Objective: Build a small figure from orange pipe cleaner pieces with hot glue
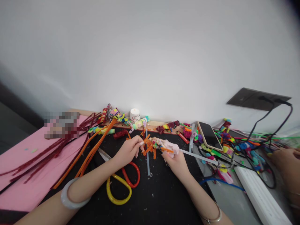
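My left hand [131, 149] is closed in a pinch over the black mat [159, 197], its fingertips at a small heap of short orange fuzzy pipe cleaner pieces [150, 146]. What sits between those fingertips is too small to make out clearly. Wrapped in my right hand [177, 162] is a pale pink glue gun [172, 147], its nozzle end pointing left toward the orange pieces. A long translucent glue stick [199, 156] sticks out of its back. Below my left wrist lie scissors [118, 190] with one yellow and one red handle; my forearm covers part of their blades.
Orange pipe cleaners [93, 156] and dark red ones [58, 143] lie at left, partly over a pink board [23, 175]. Along the wall stand a white spool [135, 115] and fuzzy figures. At right are a phone [210, 136], power strip [260, 193], cables and another person's hand [287, 162].
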A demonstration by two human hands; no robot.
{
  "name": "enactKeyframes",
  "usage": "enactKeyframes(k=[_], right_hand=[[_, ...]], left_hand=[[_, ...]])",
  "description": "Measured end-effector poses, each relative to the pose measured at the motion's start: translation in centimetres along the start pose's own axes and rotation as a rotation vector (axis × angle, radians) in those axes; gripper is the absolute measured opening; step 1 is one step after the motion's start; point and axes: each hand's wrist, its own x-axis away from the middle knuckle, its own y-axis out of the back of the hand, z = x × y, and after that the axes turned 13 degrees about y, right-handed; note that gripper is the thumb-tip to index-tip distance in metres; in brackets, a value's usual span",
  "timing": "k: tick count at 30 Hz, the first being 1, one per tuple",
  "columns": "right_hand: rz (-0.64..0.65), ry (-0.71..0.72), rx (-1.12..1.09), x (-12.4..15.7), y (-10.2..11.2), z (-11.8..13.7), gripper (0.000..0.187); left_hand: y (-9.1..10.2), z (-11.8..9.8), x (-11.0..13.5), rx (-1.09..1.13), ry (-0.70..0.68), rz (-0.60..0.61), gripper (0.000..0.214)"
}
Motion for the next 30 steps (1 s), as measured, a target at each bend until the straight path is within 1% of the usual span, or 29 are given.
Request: enactKeyframes(k=[7, 13, 24, 30], right_hand=[[0.000, 0.016, -0.003, -0.20, 0.10, 0.24, 0.027], [-0.008, -0.033, 0.023, -0.05, 0.14, -0.02, 0.026], [0.014, -0.057, 0.103, -0.01, 0.36, -0.32, 0.027], [0.009, 0.002, 0.098, -0.07, 0.59, -0.39, 0.027]], left_hand=[[-0.02, -0.12, -0.16, 0.005, 0.001, -0.007, 0.023], [-0.03, -0.07, -0.18, 0.002, 0.004, -0.008, 0.023], [0.05, -0.07, -0.19, -0.002, 0.000, -0.010, 0.023], [-0.02, -0.16, -0.18, 0.013, 0.007, -0.012, 0.022]])
